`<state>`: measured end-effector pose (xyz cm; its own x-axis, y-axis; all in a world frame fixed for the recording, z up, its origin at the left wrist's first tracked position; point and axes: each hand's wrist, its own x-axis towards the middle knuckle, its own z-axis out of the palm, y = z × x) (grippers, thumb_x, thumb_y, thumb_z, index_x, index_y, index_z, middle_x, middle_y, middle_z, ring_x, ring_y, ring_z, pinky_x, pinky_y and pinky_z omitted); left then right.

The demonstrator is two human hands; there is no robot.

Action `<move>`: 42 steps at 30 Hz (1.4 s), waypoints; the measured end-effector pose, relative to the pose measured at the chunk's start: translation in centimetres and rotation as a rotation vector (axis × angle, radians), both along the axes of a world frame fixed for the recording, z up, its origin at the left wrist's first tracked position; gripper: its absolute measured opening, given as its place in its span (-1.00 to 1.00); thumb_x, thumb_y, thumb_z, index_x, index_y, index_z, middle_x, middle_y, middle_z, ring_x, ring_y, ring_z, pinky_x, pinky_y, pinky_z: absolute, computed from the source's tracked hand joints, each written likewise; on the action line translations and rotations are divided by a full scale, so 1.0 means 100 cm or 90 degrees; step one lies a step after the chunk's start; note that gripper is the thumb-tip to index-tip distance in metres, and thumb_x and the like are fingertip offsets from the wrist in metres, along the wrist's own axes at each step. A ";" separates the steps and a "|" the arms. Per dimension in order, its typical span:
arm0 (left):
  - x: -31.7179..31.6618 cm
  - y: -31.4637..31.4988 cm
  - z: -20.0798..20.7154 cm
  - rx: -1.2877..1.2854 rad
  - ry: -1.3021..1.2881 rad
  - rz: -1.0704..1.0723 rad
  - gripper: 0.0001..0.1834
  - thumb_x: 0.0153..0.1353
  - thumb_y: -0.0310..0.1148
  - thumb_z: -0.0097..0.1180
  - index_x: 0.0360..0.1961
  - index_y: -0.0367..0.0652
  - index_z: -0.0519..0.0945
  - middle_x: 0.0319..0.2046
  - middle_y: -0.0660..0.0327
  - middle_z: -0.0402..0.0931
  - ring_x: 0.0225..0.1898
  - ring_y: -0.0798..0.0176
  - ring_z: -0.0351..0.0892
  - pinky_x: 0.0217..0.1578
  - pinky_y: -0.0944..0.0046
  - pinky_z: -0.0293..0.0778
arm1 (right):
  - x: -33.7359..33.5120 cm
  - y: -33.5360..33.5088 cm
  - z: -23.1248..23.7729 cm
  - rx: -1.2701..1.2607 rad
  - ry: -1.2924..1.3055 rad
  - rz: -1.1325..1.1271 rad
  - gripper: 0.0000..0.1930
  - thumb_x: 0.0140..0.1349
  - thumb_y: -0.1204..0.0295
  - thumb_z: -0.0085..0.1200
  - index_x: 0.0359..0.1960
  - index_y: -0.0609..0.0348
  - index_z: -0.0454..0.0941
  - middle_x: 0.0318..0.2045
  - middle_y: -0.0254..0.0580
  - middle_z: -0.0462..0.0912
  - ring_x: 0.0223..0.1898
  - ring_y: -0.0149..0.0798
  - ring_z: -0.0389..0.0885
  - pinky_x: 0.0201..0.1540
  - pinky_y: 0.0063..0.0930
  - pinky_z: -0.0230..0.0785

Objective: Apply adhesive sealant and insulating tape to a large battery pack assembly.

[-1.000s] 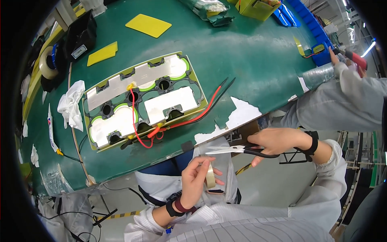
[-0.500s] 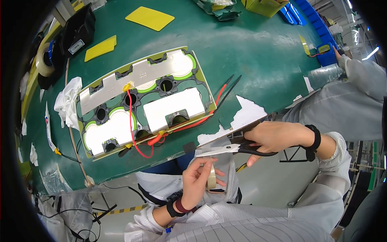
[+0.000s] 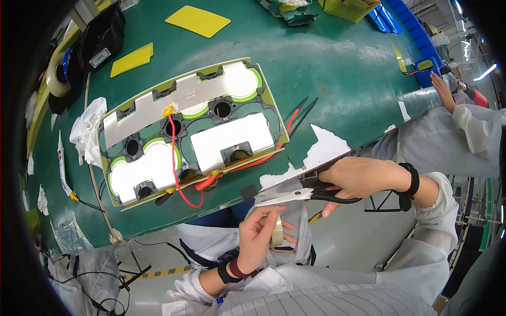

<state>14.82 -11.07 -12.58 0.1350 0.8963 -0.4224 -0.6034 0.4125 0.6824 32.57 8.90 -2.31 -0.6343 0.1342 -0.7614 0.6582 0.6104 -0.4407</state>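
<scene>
My left hand (image 3: 256,238) is closed in front of the table edge, with a roll of pale tape (image 3: 277,234) around its fingers. Thumb and index finger pinch together at the top. My right hand (image 3: 354,181) grips black-handled scissors (image 3: 289,197), their metal blades pointing left, just above my left fingertips. Beyond my hands a battery pack (image 3: 232,138) lies on the green table. Its frame holds green-ringed cells under metal plates; a red wire (image 3: 174,150) loops from its top, and red and black leads (image 3: 300,117) stick out on the right.
Yellow sheets (image 3: 198,21) lie at the back, and a crumpled white cloth (image 3: 88,131) sits left of the pack. A white tube (image 3: 62,163) and a black bin (image 3: 103,37) are at far left. A co-worker's hand (image 3: 443,92) is beside a blue bin (image 3: 426,76) at right.
My hands, the tape and the scissors stay almost in place. The view shifts slightly. At the right, the co-worker's hand comes further into view, and a red-ended object appears beside it.
</scene>
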 end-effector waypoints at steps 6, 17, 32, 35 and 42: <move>0.001 0.000 0.000 0.002 0.010 0.001 -0.70 0.49 -0.32 -0.15 0.02 -0.35 0.45 -0.40 -0.06 0.65 -0.47 0.08 0.71 -0.46 0.32 0.57 | 0.002 -0.001 -0.003 0.003 0.015 0.008 -0.20 -0.04 -0.30 0.18 -0.54 0.43 0.43 -0.62 0.13 0.49 -0.48 0.20 0.53 -0.42 -0.12 0.37; 0.000 0.001 0.002 0.004 0.010 -0.002 -0.69 0.49 -0.32 -0.17 0.01 -0.37 0.44 -0.41 -0.11 0.63 -0.50 0.03 0.70 -0.46 0.26 0.60 | 0.003 0.001 -0.003 0.013 0.042 -0.013 -0.23 -0.05 -0.28 0.21 -0.58 0.40 0.42 -0.69 0.09 0.43 -0.56 0.17 0.48 -0.48 -0.15 0.32; -0.003 -0.003 0.004 0.029 0.036 -0.012 -0.69 0.49 -0.33 -0.19 0.00 -0.38 0.43 -0.38 -0.12 0.63 -0.48 0.03 0.71 -0.43 0.24 0.62 | 0.008 -0.002 -0.006 0.006 0.036 -0.022 -0.23 -0.05 -0.29 0.20 -0.57 0.39 0.43 -0.68 0.12 0.42 -0.53 0.18 0.47 -0.47 -0.13 0.29; -0.002 -0.008 0.001 0.030 0.015 -0.004 -0.69 0.49 -0.33 -0.19 0.00 -0.40 0.43 -0.37 -0.12 0.63 -0.47 0.03 0.71 -0.43 0.23 0.63 | 0.005 0.002 -0.009 -0.072 -0.043 -0.006 -0.22 -0.04 -0.32 0.19 -0.49 0.38 0.43 -0.63 0.12 0.45 -0.49 0.18 0.51 -0.43 -0.11 0.31; 0.002 -0.017 -0.005 -0.027 -0.066 -0.061 -0.73 0.45 -0.38 -0.09 0.03 -0.35 0.47 -0.38 0.02 0.64 -0.46 0.20 0.70 -0.41 0.36 0.59 | 0.025 0.000 -0.031 -0.101 -0.083 0.080 -0.16 -0.11 -0.36 0.24 -0.24 0.28 0.38 -0.22 -0.07 0.56 -0.18 0.06 0.50 -0.06 -0.21 0.30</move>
<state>14.99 -12.74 -13.03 0.2640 0.8586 -0.4394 -0.6259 0.4991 0.5992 35.05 8.89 -5.42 -0.5327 -0.0673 -0.8436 0.6397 0.6206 -0.4535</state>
